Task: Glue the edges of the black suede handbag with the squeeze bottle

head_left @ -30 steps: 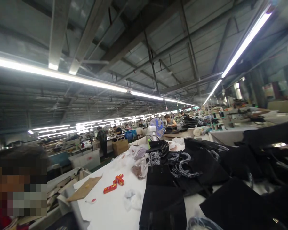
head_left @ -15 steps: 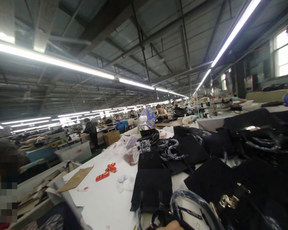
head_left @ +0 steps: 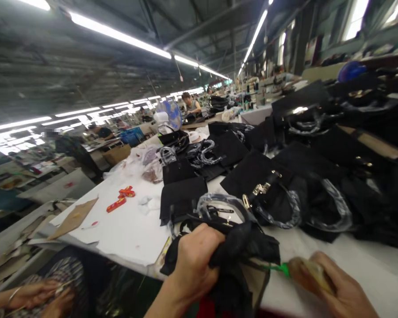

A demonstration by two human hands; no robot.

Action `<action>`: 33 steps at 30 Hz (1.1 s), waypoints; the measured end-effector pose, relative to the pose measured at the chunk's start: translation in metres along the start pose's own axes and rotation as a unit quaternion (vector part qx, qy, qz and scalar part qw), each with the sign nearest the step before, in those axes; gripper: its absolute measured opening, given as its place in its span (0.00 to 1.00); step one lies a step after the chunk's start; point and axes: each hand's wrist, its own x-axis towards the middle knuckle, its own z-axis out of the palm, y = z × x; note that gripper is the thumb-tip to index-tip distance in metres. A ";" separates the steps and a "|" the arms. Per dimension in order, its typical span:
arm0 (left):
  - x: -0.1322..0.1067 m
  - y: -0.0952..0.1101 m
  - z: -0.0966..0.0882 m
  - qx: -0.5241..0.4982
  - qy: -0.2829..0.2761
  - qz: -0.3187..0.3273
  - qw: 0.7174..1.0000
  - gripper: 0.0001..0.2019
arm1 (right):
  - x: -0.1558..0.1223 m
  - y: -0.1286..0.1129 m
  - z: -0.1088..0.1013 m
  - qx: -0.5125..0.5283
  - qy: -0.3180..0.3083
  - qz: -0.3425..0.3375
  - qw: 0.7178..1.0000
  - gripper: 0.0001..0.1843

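My left hand (head_left: 199,256) is closed around the bunched black fabric of a handbag (head_left: 252,243) at the near edge of the table. A plastic-wrapped handle (head_left: 223,198) arches up just behind that fist. In my right hand (head_left: 340,282) is an amber squeeze bottle (head_left: 307,271) with a green tip (head_left: 280,268). The bottle is blurred, its tip pointing left close to the bag's edge; whether it touches cannot be made out. Right behind the hands lies another black handbag (head_left: 252,176) with gold hardware and a wrapped handle.
More black bags (head_left: 361,176) are heaped across the right of the white table (head_left: 129,229). Red-orange packets (head_left: 119,198), brown cardboard (head_left: 74,218) and clear plastic bags (head_left: 152,170) lie left. A blue fan (head_left: 170,115) stands behind. At lower left are another person's hands (head_left: 36,296).
The view has tilted down and turned right. Both my hands and the amber bottle now show, where only a bit of one hand showed at the bottom edge.
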 end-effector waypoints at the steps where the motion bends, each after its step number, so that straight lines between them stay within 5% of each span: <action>1: 0.001 0.002 -0.003 -0.003 -0.009 -0.004 1.000 0.10 | -0.004 0.006 -0.003 -0.001 -0.018 -0.013 1.000 0.12; 6: 0.006 -0.001 -0.005 -0.022 -0.027 -0.012 0.999 0.12 | -0.001 0.019 -0.002 -0.033 -0.021 -0.086 0.996 0.06; 11: 0.012 0.000 -0.006 -0.028 -0.032 -0.007 0.999 0.12 | -0.002 0.015 -0.007 -0.014 -0.060 -0.042 0.997 0.09; 21: 0.014 0.004 -0.007 -0.029 -0.054 -0.017 0.998 0.12 | 0.001 0.012 -0.018 -0.046 -0.062 -0.065 0.995 0.05; 25: 0.009 0.007 -0.007 -0.031 -0.059 -0.006 0.998 0.13 | -0.003 0.002 -0.022 -0.042 -0.009 -0.002 0.999 0.09; 29: 0.008 0.010 -0.010 -0.028 -0.063 0.000 0.998 0.13 | -0.010 -0.010 -0.020 0.019 -0.051 0.054 0.997 0.14; 33: 0.012 0.013 -0.015 -0.025 -0.074 0.010 0.997 0.12 | -0.013 -0.015 -0.017 -0.005 -0.057 0.014 0.998 0.13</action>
